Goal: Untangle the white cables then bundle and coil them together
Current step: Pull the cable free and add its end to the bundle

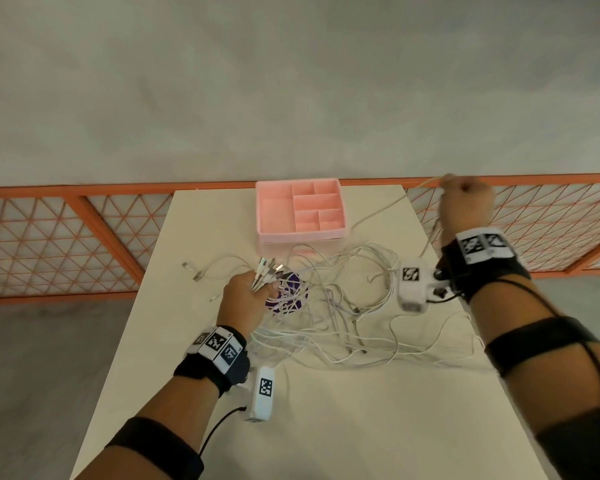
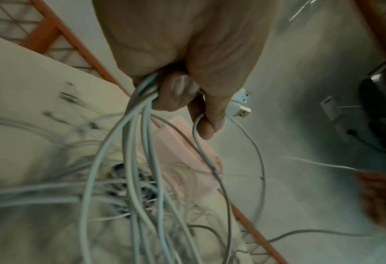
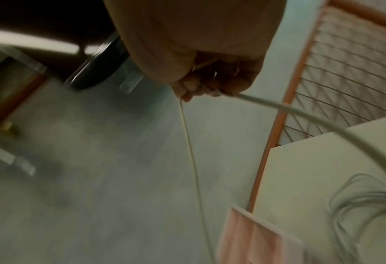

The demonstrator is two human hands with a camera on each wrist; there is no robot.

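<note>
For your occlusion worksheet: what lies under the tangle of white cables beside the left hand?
A purple disc shows through the white cables on the table. The strands cover much of it, so its markings cannot be read.

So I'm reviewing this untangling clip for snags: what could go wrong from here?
The right hand pulls one white cable high and away while the rest lies tangled on the table; a hard pull may tighten knots.

That cable runs close past the pink organizer tray and could drag it.

The left hand grips a bunch of plug ends; a tug might slip some free.
</note>
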